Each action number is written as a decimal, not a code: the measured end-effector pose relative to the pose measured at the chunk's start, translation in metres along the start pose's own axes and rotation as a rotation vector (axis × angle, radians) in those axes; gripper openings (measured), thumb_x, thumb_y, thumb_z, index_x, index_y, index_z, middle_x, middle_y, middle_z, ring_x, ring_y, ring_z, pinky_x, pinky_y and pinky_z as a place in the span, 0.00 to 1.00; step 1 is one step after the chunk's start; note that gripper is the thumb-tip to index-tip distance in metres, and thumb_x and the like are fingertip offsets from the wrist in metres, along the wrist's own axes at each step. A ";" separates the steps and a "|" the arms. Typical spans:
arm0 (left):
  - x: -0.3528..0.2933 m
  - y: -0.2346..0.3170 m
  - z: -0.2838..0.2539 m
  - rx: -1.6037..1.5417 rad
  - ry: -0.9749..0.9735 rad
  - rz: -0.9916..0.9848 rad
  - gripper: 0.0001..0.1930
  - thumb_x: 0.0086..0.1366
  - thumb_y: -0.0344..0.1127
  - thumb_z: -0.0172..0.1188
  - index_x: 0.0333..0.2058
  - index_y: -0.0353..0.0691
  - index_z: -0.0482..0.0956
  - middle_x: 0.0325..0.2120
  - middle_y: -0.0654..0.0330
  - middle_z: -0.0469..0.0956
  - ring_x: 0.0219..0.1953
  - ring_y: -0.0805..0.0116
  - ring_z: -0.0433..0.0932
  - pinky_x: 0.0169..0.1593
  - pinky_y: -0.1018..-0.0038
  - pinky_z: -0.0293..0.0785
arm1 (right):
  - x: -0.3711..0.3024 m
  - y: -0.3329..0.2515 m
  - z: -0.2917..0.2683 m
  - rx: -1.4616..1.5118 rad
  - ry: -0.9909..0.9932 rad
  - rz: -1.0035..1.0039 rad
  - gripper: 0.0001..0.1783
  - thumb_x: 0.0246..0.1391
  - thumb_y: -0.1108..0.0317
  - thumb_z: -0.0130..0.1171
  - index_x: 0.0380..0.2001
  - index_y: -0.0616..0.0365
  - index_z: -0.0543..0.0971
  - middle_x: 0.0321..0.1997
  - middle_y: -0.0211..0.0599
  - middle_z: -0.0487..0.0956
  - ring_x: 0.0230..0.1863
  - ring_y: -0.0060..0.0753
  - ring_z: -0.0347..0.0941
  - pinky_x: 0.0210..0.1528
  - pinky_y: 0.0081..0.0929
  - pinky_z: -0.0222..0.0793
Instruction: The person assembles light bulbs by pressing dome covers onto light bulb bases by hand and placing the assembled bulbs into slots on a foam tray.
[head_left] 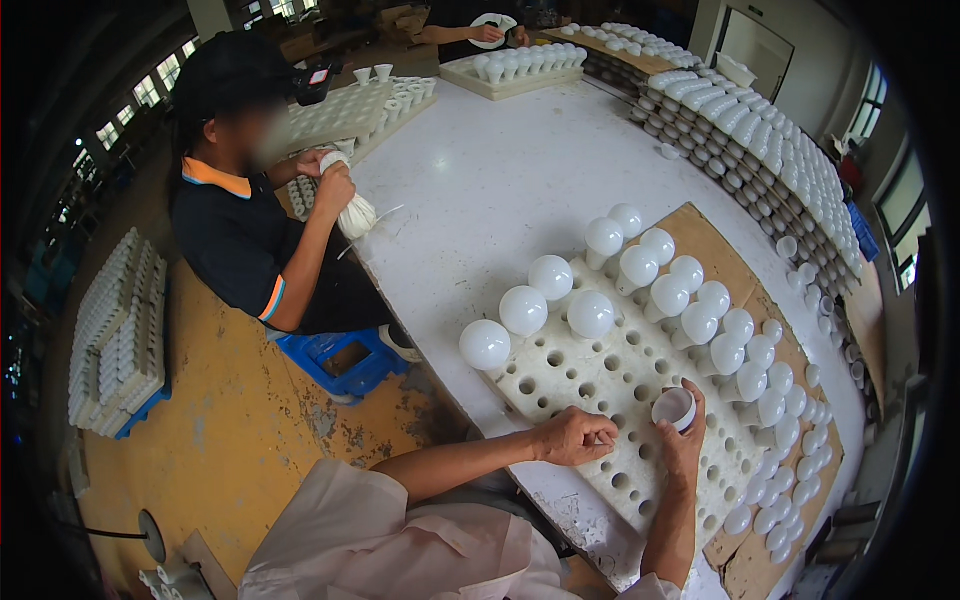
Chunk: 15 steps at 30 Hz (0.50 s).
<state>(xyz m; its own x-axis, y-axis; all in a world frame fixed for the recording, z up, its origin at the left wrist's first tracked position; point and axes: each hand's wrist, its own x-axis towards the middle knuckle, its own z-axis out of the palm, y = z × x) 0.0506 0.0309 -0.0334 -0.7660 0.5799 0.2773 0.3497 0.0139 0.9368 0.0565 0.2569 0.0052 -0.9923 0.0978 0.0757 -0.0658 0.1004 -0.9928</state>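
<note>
My right hand (686,438) holds a white lamp bulb housing (674,407) with its open end turned up, just above a white foam tray (600,385) full of round holes. My left hand (575,437) rests on the tray's near part with fingers curled, pinching something small that I cannot make out. Several white round bulbs (590,313) stand in the tray's far rows and along its right side (735,330). The tray lies on a sheet of brown cardboard (735,265) on a white table (500,180).
A seated person in a dark shirt (240,240) at the table's left edge holds a white cloth bundle (352,212). Another person's hands (490,32) work at the far end. Stacked trays of white parts line the right side (760,140), the far table (515,68) and the floor at left (115,340).
</note>
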 end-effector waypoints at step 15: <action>-0.041 0.010 -0.030 0.089 0.050 0.120 0.09 0.54 0.25 0.63 0.36 0.37 0.80 0.27 0.61 0.82 0.20 0.79 0.76 0.23 0.83 0.72 | 0.002 -0.005 -0.002 0.030 -0.014 0.015 0.51 0.33 0.48 0.76 0.59 0.57 0.63 0.47 0.35 0.75 0.48 0.30 0.72 0.51 0.27 0.69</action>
<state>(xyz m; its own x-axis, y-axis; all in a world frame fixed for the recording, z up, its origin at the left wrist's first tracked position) 0.0694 -0.0173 -0.0292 -0.7406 0.5409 0.3988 0.4852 0.0199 0.8742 0.0546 0.2583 0.0105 -0.9946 0.0849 0.0595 -0.0537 0.0691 -0.9962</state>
